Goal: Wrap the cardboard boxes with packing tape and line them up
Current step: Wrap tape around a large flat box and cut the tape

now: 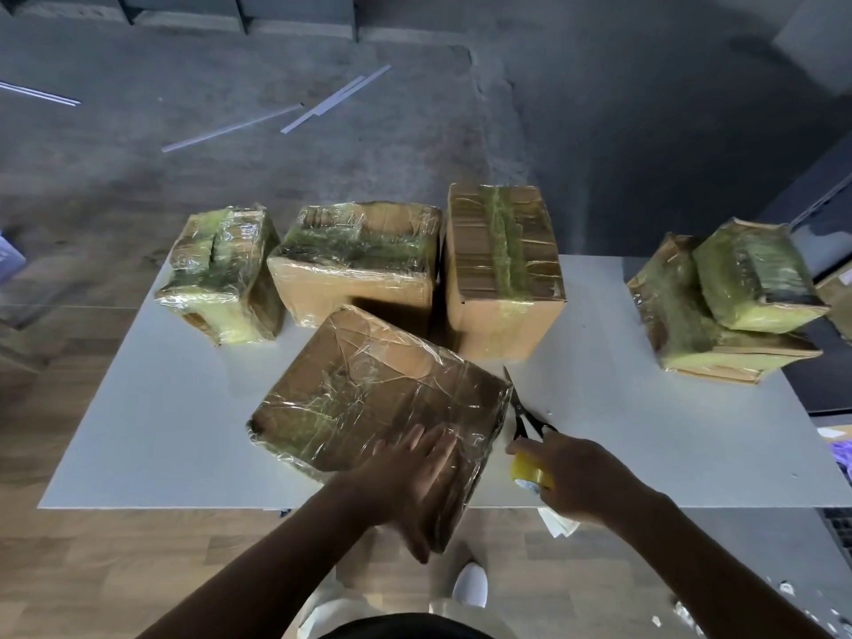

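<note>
— From where is the scene viewed?
— From a single camera worn on the head; the tabletop (645, 431) is looked down on steeply, from close above its near edge.
— Which way is it faced?
— Forward and down; with the wide angle, the floor (276, 131) beyond the far edge is also taken in.

A row of three boxes (355, 260) stands at the back of the surface (645, 431). The front box (369, 398) lies before them, scissors (525, 412) just right of it. Far right, a small box (756, 279) sits on a larger box (705, 343).
</note>
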A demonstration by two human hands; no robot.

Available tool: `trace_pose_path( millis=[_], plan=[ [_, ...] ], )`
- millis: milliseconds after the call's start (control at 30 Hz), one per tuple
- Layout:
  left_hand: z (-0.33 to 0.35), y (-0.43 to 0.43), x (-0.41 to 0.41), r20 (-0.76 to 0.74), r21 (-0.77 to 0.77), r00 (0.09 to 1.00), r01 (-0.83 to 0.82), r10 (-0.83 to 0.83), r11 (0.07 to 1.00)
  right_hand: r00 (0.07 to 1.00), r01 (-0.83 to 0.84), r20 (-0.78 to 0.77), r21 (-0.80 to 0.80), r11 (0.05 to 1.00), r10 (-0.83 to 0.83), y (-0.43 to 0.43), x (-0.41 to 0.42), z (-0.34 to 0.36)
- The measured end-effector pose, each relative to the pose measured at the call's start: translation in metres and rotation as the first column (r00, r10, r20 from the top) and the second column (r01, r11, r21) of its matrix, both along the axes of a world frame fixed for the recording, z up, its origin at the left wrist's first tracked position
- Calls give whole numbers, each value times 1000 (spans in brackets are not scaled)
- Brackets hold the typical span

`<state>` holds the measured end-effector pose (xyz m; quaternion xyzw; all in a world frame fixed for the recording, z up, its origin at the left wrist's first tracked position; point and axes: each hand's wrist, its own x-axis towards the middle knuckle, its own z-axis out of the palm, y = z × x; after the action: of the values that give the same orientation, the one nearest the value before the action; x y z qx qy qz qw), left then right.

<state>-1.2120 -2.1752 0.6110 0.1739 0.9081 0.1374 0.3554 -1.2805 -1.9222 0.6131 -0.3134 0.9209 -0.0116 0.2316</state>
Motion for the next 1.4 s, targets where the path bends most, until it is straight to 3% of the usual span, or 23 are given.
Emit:
trace_pose_path(
  millis=[100, 200, 367, 667, 733, 800, 900, 1000, 1067, 1133, 1200, 1267, 1400],
  plan=[
    [2, 5, -5, -67, 67, 991, -115, 120, 991, 999, 35, 25, -51, 998, -33, -3, 0, -18],
    [-4, 34, -6, -184, -71, 967, -193, 178, 979, 998, 66, 32, -115, 991, -62, -10, -1, -31],
    [-22, 87, 7, -252, -324, 949, -265, 187, 908, 988, 140, 98, -238, 961, -119, -11, 5, -45],
    [-1, 66, 18, -321, -186, 887, -403, 332, 896, 993, 96, -23, -398, 913, -114, -22, 9, -24],
    [22, 49, 19, -358, -84, 841, -462, 406, 883, 992, 83, -40, -491, 867, -118, -30, 6, -1],
    [49, 29, 20, -368, 115, 765, -526, 528, 843, 991, 62, -57, -590, 805, -118, -38, 2, 26],
    [89, 1, 23, -334, 425, 625, -568, 706, 705, 983, 38, -97, -719, 694, -154, -57, -6, 69],
    [113, -26, 23, -307, 607, 542, -521, 782, 599, 979, -3, -115, -838, 546, -170, -87, -13, 100],
    [119, -42, 25, -174, 712, 498, -532, 849, 458, 986, -16, -88, -896, 444, -142, -111, -18, 113],
    [119, -54, 27, -4, 795, 446, -542, 895, 274, 992, -41, -87, -914, 404, -95, -129, -23, 122],
    [116, -61, 30, 113, 824, 435, -543, 893, 160, 990, -108, -138, -890, 442, -38, -140, -26, 130],
    [114, -69, 30, 136, 836, 446, -531, 885, 139, 974, -207, -225, -825, 527, 29, -145, -32, 141],
    [108, -102, 38, 239, 834, 367, -552, 899, 4, 893, -330, -441, -501, 800, 92, -126, -52, 155]
  ],
)
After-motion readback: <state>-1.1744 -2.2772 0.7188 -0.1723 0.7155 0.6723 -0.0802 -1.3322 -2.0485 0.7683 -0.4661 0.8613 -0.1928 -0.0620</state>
